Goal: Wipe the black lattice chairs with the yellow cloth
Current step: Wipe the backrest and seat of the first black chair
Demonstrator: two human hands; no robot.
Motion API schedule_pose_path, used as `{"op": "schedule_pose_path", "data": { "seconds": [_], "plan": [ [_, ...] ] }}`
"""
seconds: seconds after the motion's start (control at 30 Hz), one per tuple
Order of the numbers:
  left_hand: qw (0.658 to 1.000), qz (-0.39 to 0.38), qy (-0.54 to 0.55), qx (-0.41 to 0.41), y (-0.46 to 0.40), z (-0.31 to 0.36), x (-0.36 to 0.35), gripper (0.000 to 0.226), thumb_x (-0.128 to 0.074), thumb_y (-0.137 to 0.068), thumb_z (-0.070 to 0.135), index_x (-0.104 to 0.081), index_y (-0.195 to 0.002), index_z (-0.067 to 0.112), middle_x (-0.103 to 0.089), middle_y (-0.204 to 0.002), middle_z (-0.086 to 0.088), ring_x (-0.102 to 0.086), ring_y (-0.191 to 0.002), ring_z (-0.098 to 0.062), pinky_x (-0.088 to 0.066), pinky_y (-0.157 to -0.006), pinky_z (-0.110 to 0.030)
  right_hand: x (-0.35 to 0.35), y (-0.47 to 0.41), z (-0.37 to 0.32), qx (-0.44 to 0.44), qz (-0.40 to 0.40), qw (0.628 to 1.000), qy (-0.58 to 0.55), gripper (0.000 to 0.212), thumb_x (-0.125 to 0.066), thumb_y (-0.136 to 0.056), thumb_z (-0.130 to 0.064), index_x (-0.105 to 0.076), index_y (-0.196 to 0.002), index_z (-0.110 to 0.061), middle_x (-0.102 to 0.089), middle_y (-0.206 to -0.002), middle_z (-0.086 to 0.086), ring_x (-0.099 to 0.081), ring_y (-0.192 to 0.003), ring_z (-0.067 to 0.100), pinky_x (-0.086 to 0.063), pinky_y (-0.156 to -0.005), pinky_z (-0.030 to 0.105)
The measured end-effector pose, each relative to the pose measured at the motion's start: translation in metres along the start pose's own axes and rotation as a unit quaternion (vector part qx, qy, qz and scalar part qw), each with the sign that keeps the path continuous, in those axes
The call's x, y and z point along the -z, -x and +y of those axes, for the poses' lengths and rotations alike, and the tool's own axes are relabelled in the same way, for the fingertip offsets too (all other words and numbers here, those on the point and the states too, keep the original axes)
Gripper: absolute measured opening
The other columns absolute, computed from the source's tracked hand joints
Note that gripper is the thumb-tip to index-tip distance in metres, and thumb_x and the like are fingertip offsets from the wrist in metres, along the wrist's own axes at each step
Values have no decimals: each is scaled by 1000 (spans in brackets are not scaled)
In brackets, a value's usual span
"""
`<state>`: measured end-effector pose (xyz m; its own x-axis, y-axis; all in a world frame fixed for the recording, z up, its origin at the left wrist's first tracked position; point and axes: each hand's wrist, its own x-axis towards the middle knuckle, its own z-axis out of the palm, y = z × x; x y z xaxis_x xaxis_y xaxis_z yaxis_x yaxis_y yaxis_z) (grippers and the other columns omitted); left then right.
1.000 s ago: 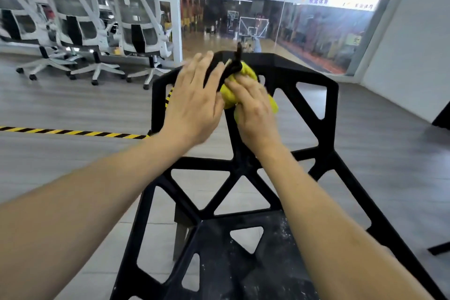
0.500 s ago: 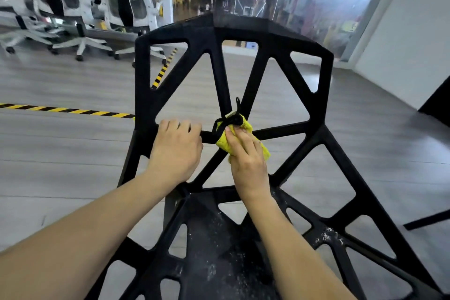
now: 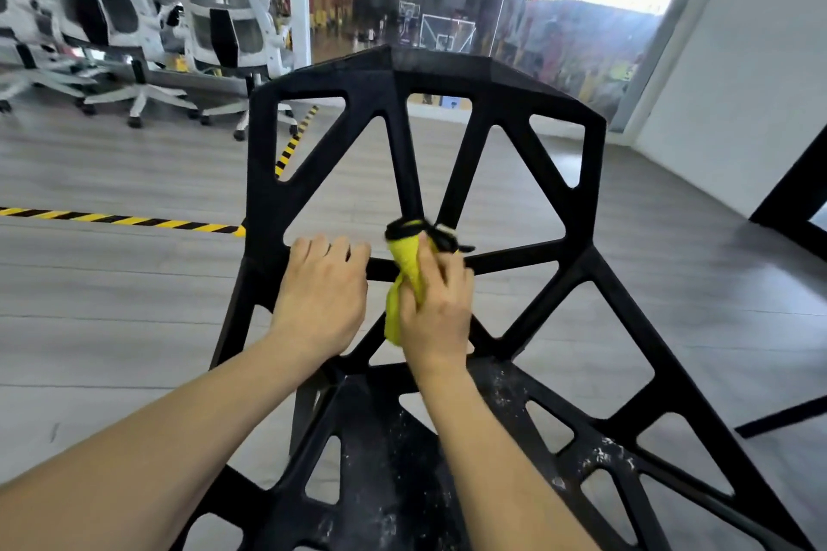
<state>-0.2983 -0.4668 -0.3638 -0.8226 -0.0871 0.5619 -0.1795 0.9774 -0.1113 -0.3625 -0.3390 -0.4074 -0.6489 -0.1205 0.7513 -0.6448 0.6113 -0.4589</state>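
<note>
A person stands over a black lattice chair [image 3: 447,112] on a grey wood floor [image 3: 112,282]. The left hand [image 3: 320,300] curls over the horizontal bar of the chair back, gripping it. The right hand [image 3: 436,311] clutches a bunched yellow cloth [image 3: 405,264] against the hub where the slanted struts meet. To wipe well here, the left hand should likely brace the chair while the cloth wraps each strut; white specks on the seat [image 3: 394,461] probably need attention too.

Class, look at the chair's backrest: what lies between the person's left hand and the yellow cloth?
In the head view, only a short bare stretch of the chair's horizontal bar separates the left hand from the yellow cloth.
</note>
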Motion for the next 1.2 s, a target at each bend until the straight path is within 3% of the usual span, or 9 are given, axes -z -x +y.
{"op": "schedule_pose_path", "data": {
  "seconds": [0.13, 0.23, 0.4, 0.57, 0.67, 0.8, 0.9, 1.07, 1.2],
  "plan": [
    [1000, -13, -4, 4, 1, 1, -3, 12, -48, -95, 19, -58, -101, 14, -56, -87, -7, -51, -85, -33, -32, -81, -43, 17, 12, 16, 27, -49, 998, 14, 54, -66, -88, -3, -56, -140, -9, -59, -108, 12, -53, -95, 31, -53, -79, 46],
    [1000, -14, 4, 13, 1, 1, -2, 12, -48, -95, 17, -57, -103, 13, -56, -89, -7, -50, -86, -34, -31, -84, -43, 18, -25, 2, -29, -2, 999, -27, 50, -62, -91, -7, -55, -141, -12, -56, -115, 11, -51, -104, 30, -49, -89, 46],
    [1000, -6, 1, 11, 1, 1, -7, 10, -48, -93, 17, -55, -101, 16, -56, -89, -6, -51, -88, -32, -31, -85, -42, -7, -48, -11, 13, 40, 999, -33, 54, -60, -88, -5, -54, -142, -11, -54, -122, 12, -47, -105, 30, -42, -96, 39],
    [999, 41, -6, 5, 2, 0, -11, 4, -53, -89, 16, -56, -92, 15, -53, -80, -6, -49, -78, -30, -28, -78, -41, 3, 31, 28, 50, -19, 998, 30, 58, -67, -86, 1, -55, -141, -9, -56, -119, 14, -47, -97, 30, -49, -85, 44],
    [998, 55, -10, 7, 2, 1, -12, 4, -53, -88, 16, -55, -90, 14, -52, -78, -6, -48, -77, -31, -28, -77, -41, 17, 14, 33, 55, -44, 997, 36, 55, -66, -89, 1, -55, -142, -11, -55, -118, 12, -48, -100, 30, -50, -85, 44],
    [998, 68, -2, 6, 2, 1, -13, 3, -56, -85, 12, -55, -87, 13, -52, -75, -6, -48, -75, -32, -28, -77, -41, 26, -78, 19, 9, 34, 999, 11, 54, -58, -92, -3, -51, -145, -12, -52, -124, 13, -46, -106, 30, -40, -91, 33],
    [998, 67, -8, 6, 1, 2, -12, 4, -59, -83, 12, -56, -86, 13, -53, -75, -7, -49, -74, -32, -27, -77, -40, 22, -99, 12, 6, 68, 998, 14, 54, -55, -93, -4, -50, -146, -11, -51, -128, 15, -45, -107, 32, -42, -95, 37],
    [998, 63, -9, 10, 2, 4, -10, 3, -57, -84, 13, -56, -87, 12, -53, -77, -7, -50, -77, -32, -30, -77, -41, 3, -11, 13, 47, 7, 998, 49, 58, -59, -91, -4, -47, -147, -7, -53, -128, 18, -47, -106, 35, -43, -96, 50],
    [996, 87, -3, 14, 3, 6, -12, 1, -55, -85, 12, -56, -86, 11, -51, -76, -9, -49, -75, -32, -31, -77, -43, 15, -26, 20, 64, -19, 997, 44, 54, -61, -92, -4, -50, -145, -11, -52, -123, 13, -45, -105, 29, -48, -91, 46]
  ]
}}
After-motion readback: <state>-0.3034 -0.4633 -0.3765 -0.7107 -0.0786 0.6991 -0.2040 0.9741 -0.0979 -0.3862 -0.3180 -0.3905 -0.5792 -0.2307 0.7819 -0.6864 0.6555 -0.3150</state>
